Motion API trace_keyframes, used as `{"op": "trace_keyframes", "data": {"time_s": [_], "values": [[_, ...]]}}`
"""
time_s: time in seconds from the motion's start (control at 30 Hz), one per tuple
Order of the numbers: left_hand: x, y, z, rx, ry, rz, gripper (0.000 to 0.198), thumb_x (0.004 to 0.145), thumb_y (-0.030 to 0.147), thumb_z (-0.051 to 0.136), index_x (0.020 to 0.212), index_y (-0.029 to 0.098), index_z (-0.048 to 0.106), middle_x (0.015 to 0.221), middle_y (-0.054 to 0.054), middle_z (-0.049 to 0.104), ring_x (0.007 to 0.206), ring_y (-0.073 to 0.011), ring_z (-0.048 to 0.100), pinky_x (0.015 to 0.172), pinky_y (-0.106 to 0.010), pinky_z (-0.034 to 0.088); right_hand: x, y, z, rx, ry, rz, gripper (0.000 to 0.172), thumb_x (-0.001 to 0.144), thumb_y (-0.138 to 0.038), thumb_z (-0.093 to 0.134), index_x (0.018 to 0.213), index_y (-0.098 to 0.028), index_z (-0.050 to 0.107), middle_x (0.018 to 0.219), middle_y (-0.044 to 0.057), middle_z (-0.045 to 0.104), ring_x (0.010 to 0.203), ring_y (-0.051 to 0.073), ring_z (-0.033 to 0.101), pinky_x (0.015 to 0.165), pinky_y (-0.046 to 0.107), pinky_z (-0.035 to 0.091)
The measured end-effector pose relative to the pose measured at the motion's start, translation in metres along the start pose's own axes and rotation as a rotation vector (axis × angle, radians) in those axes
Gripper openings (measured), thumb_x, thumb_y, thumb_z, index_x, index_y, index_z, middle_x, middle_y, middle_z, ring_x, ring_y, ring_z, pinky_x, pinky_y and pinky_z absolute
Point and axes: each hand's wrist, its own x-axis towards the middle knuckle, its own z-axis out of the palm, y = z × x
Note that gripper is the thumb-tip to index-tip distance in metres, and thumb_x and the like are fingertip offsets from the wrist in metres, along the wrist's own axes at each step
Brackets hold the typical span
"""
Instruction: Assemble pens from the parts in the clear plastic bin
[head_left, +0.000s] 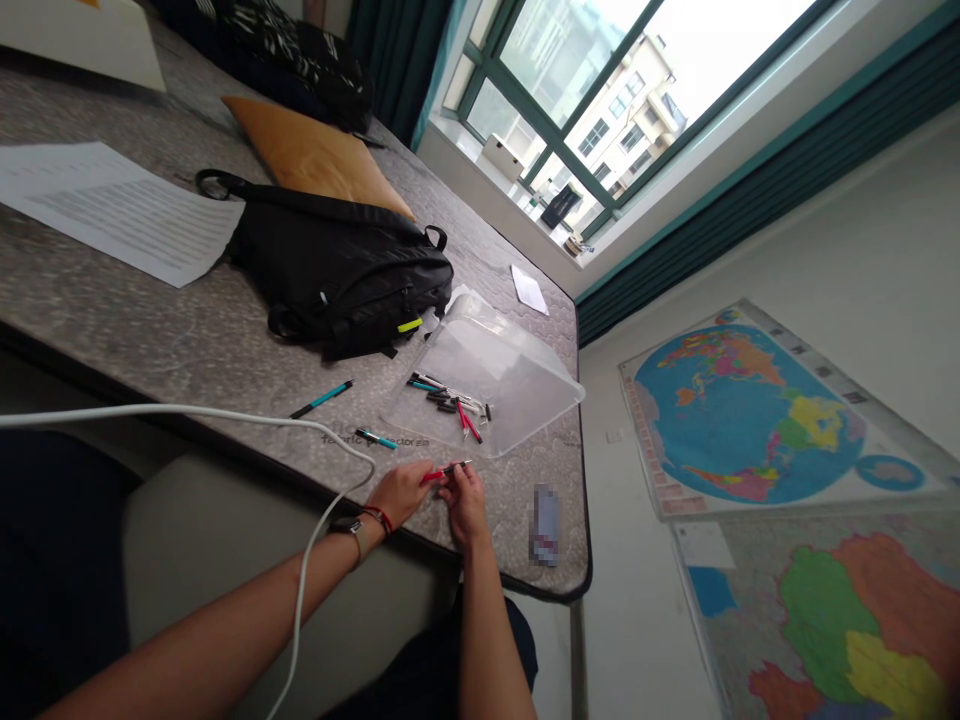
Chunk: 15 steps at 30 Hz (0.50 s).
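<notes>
My left hand (403, 493), with a watch and a red cord at its wrist, closes round the red end of a red and black pen (436, 475). At the pen's dark, silver-tipped end the fingers of my right hand (466, 505) are pinched. Just beyond both hands a clear plastic box (525, 395) lies tipped over, its contents near the opening: red pens (468, 422), black pen parts (442, 400) and a teal pen (429, 384). Left of the box, a teal and black pen (322, 398) and a short teal pen part (376, 438) lie on the patterned mattress.
A white cable (187, 410) crosses in front of my left forearm. Behind the box sit a black backpack (337, 270), a brown envelope (322, 155) and printed paper (120, 210). A blurred packet (545, 525) lies near the mattress's right edge (589, 540). Maps hang on the wall.
</notes>
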Motion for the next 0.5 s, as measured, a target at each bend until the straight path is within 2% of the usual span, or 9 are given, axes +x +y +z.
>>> {"op": "trace_keyframes", "data": {"time_s": [0.1,0.27,0.5], "values": [[0.0007,0.0004,-0.0006,-0.002,-0.007,-0.010,0.029,0.097,0.043,0.047,0.081,0.021,0.058,0.077,-0.002,0.068,0.070,-0.0169,0.061,0.061,-0.028,0.031,0.0000,0.0003,0.0011,-0.012,-0.013,0.011,0.028,0.080,-0.037,0.074,0.093,-0.019,0.058,0.079,-0.001,0.067,0.065,0.009,0.064,0.051,0.015,0.050],[0.0020,0.0017,-0.0017,0.012,0.010,-0.029,0.035,0.097,0.048,0.045,0.078,0.021,0.056,0.073,-0.002,0.066,0.067,-0.0168,0.059,0.060,-0.028,0.030,0.0025,0.0034,-0.0004,0.093,0.115,-0.061,0.031,0.079,-0.040,0.075,0.093,-0.021,0.055,0.086,0.000,0.070,0.071,0.010,0.068,0.067,0.022,0.057],[0.0007,0.0019,-0.0022,0.017,0.010,-0.022,0.024,0.095,0.035,0.047,0.077,0.021,0.055,0.074,-0.002,0.066,0.068,-0.0169,0.059,0.061,-0.029,0.030,0.0089,0.0082,-0.0059,0.208,0.258,-0.106,0.031,0.077,-0.039,0.076,0.092,-0.022,0.054,0.088,-0.001,0.071,0.074,0.010,0.068,0.073,0.025,0.056]]}}
